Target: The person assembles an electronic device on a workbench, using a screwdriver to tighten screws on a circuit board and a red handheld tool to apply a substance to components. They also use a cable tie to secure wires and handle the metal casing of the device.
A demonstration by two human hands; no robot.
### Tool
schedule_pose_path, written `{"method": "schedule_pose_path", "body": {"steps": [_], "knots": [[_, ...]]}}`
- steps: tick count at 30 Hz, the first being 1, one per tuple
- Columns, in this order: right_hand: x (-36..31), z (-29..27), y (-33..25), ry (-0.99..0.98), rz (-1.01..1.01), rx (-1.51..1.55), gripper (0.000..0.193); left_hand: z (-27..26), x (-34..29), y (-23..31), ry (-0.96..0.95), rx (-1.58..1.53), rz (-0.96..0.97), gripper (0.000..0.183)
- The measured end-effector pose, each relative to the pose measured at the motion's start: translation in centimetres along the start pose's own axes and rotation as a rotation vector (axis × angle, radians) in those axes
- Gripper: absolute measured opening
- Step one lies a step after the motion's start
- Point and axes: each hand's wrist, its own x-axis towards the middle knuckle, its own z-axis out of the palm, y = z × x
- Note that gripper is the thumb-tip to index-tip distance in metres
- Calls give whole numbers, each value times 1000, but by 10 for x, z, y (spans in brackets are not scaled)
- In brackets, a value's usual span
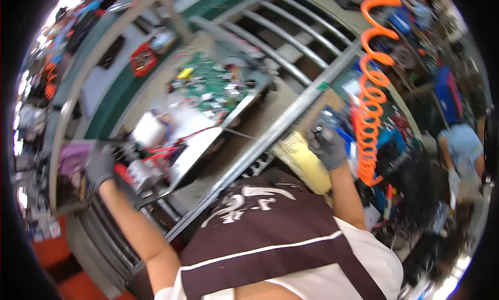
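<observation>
Left hand [100,164] is hanging by the tray [204,148], my right hand [328,144] curled; I cannot tell either grip. On the tray, the circuit board [215,89] is lying uncovered, red wires [195,134] seemingly still attached.

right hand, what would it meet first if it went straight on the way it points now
Probably the small bluish, shiny item just beyond the right hand, then the brown board; depth is unclear, so it might pass above them.
</observation>
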Motion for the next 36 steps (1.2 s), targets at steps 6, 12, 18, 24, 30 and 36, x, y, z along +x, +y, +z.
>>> {"method": "schedule_pose_path", "body": {"steps": [6,12,18,24,30,36], "knots": [[82,219,3,-360,235,-534,25,-19,-8,32,79,33,-103,28],[197,358,114,-854,-452,-1430,27,-25,-13,43,38,-39,-202,31],[229,386,185,-1138,-405,-1499,24,-15,-15,26,120,-27,-184,29],[251,363,209,-1132,-575,-1214,33,-30,-20,50,105,-356,-14,36],[250,378,221,-1235,-215,-1126,20,2,-22,6,220,-64,-67,30],[260,366,213,-1068,-173,-1185,16,-7,-13,31,100,-179,-99,33]]}}
